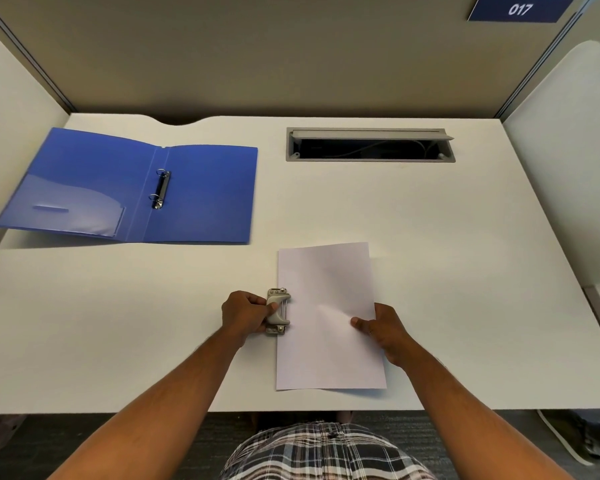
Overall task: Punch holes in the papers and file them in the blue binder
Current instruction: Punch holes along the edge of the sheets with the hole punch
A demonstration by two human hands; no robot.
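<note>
White papers (326, 313) lie near the bench's (430, 237) front edge, their left margin fed into the grey hole punch (278, 311), which the left hand (245, 315) grips around its lever while the right hand (383, 332) pinches the sheets' right edge. If that pinch slackens or the margin sits crooked in the slot, the holes would likely land skewed and miss the rings. Farther back, open bench leaves room to carry the sheets to the blue binder (201, 195), lying open toward the far left corner and overhanging the left edge, where a nudge could tip it off.
</note>
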